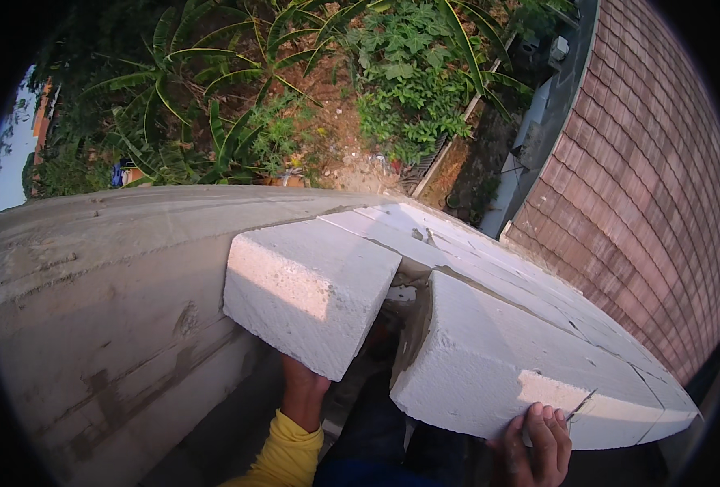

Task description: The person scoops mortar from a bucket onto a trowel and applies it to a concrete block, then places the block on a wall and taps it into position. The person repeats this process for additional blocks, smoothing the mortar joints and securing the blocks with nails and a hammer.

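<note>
Evidently the pale block on the left (pixel 311 292) is the loose-looking one: it sits askew at the end of the white block course, beside the grey concrete beam (pixel 108 268), with a wedge-shaped gap parting it from the neighbouring block (pixel 498 349). The left hand (pixel 305 378) comes up from a yellow sleeve (pixel 283 450) and meets the underside of the left block; its fingers are hidden, so I cannot tell whether they grip or merely prop. The right hand (pixel 537 446) has its fingers loosely bent and laid against the near lower edge of the neighbouring block, not closed round anything. Grey mortar (pixel 413 333) coats that block's end inside the gap. Judging by the fine, porous, chalky face, the left block is probably aerated concrete: light for its bulk yet still a real load, quite stiff, dusty rather than slick, and apt to chip at corners. A broad palm beneath its middle, with the second hand steadying the opposite side, should suit it better than pinching an edge, and wet mortar, if it is wet, could make that face slippery.
</note>
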The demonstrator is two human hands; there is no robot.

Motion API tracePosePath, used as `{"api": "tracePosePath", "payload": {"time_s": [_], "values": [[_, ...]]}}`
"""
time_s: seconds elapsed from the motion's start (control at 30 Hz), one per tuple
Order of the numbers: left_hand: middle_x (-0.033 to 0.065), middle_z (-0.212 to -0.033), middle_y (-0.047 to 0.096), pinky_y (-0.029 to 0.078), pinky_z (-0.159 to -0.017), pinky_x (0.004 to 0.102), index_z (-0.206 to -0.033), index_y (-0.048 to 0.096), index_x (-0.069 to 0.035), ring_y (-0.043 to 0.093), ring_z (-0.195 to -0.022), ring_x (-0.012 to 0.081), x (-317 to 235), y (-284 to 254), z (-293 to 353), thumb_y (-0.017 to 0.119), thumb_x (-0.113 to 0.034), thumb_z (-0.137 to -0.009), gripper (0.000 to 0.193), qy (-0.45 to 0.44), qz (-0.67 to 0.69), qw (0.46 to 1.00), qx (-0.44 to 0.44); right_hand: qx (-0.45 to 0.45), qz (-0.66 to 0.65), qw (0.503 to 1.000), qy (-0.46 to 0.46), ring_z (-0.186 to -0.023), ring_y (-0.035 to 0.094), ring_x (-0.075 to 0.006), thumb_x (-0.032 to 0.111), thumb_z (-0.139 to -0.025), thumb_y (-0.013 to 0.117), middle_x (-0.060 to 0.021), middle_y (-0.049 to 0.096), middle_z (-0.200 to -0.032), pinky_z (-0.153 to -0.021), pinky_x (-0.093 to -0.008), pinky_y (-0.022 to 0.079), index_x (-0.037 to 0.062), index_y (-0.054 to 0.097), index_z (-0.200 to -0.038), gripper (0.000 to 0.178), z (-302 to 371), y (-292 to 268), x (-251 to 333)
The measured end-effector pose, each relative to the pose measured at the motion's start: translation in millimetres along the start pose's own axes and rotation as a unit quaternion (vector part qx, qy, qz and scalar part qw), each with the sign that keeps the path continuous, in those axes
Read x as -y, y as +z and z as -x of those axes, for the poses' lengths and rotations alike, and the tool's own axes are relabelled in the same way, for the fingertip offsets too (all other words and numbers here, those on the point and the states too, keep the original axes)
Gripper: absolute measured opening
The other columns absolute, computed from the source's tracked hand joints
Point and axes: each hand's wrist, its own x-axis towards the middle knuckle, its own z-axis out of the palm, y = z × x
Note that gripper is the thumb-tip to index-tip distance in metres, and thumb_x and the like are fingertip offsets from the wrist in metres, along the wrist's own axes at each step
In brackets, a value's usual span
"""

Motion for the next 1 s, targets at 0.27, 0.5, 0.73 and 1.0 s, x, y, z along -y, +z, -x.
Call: {"api": "tracePosePath", "payload": {"time_s": [0.27, 0.5, 0.73, 1.0], "values": [[0.0097, -0.152, 0.060, 0.047, -0.118, 0.0527, -0.159, 0.047, -0.013, 0.060, -0.137, 0.0296, 3.8, 8.0, 2.6, 0.052, -0.042, -0.113, 0.054, 0.008, 0.023, 1.000, -0.001, 0.016, 0.012, 1.000, -0.008, -0.113, 0.072, -0.0371, 0.014, -0.095, 0.082, -0.0181, 0.073, -0.128, -0.099, -0.0458, 0.060, 0.0013, 0.074, -0.122, 0.031, -1.7, -2.6, -0.5], [0.0064, -0.156, 0.054, 0.046, -0.119, 0.0467, -0.163, 0.041, -0.013, 0.054, -0.143, 0.0257, 10.0, 29.9, -3.0, 0.062, -0.057, -0.106, 0.075, 0.065, 0.010, 0.996, 0.053, 0.013, 0.014, 0.999, -0.032, -0.113, 0.070, -0.0372, 0.015, -0.091, 0.085, -0.0174, 0.072, -0.129, -0.096, -0.0464, 0.058, 0.0048, 0.074, -0.127, 0.039, -2.4, -3.4, -7.9], [0.0038, -0.168, 0.043, 0.024, -0.129, 0.0454, -0.166, 0.038, -0.016, 0.037, -0.155, 0.0232, 33.7, 5.6, -19.9, 0.064, -0.055, -0.106, 0.076, 0.170, 0.010, 0.975, 0.146, 0.090, 0.030, 0.994, -0.049, -0.112, 0.070, -0.0362, 0.013, -0.084, 0.089, -0.0180, 0.071, -0.122, -0.094, -0.0481, 0.056, 0.0005, 0.075, -0.113, 0.035, -26.0, -17.1, 8.8], [0.0091, -0.154, 0.057, 0.030, -0.124, 0.0349, -0.155, 0.051, -0.001, 0.048, -0.142, 0.0192, 35.2, 28.5, 5.3, 0.071, -0.051, -0.105, 0.074, 0.169, -0.007, 0.969, 0.180, -0.044, 0.006, 0.958, -0.282, -0.125, 0.065, -0.0407, 0.025, -0.090, 0.085, -0.0204, 0.065, -0.139, -0.103, -0.0494, 0.054, 0.0138, 0.070, -0.142, 0.055, -128.0, 33.6, 77.3]]}}
